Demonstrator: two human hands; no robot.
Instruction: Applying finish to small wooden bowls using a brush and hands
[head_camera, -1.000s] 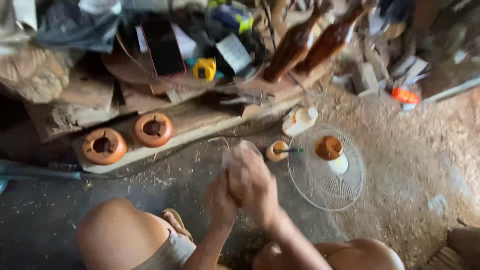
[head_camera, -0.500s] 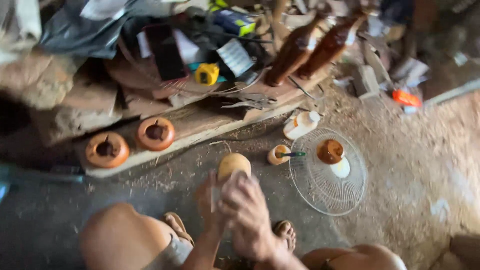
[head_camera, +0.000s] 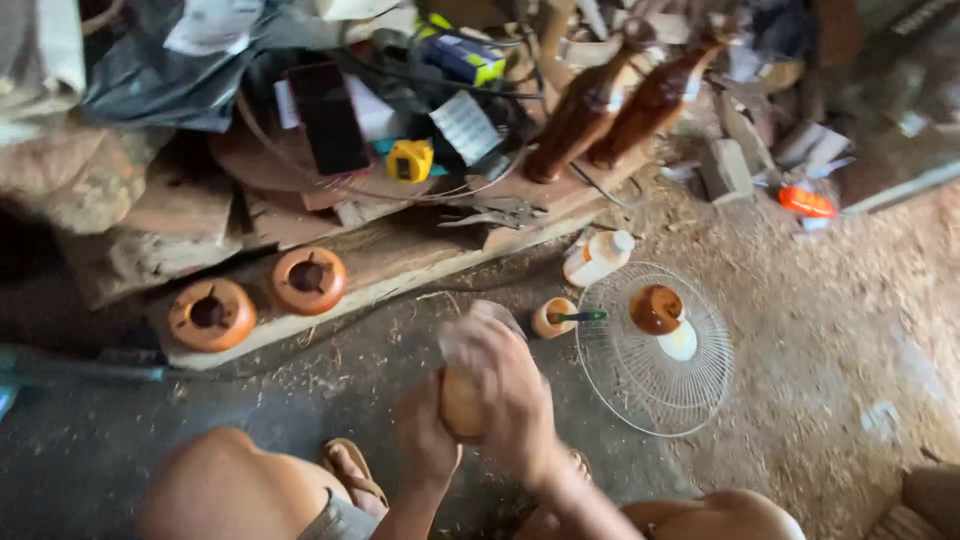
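A small rounded wooden piece (head_camera: 462, 402) sits between my two hands, low in the middle of the view. My left hand (head_camera: 425, 440) cups it from below and behind. Over its top, my right hand (head_camera: 505, 390) presses a pale, blurred sheet, perhaps sandpaper (head_camera: 480, 325). Both hands are motion-blurred. My bare knees and a sandalled foot (head_camera: 350, 470) show below them.
Two round orange wooden pieces (head_camera: 210, 315) (head_camera: 308, 281) rest on a plank (head_camera: 380, 275). A wire fan guard (head_camera: 655, 350) lies on the sawdust floor, holding a brown cup (head_camera: 656, 308). Nearby stand a small pot with a brush (head_camera: 555, 318), a white bottle (head_camera: 598, 258), two carved wooden bottles (head_camera: 585, 105) and a yellow tape measure (head_camera: 410, 160).
The wooden piece showed bare at my fingertips half a second ago; now my right hand covers it with the pale sheet. The hands stay in much the same place.
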